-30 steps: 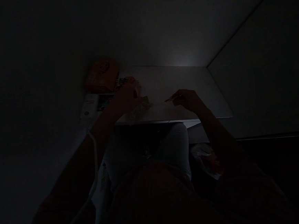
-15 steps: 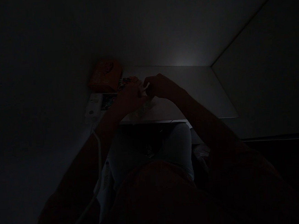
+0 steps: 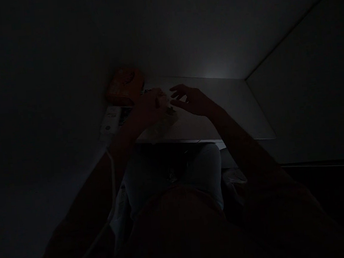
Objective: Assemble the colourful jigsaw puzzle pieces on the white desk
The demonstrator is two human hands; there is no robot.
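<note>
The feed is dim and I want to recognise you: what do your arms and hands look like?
The left hand and right hand look bare, with no gloves visible. The forearms look bare too. A thin pale cable shows across the left one. Sleeves, rings and markings can't be made out in the dark.

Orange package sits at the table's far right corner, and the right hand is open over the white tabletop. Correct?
One error: the orange package sits at the far left corner of the white tabletop, not the far right, as the head view shows. The right hand is open over the tabletop, as you said.
</note>
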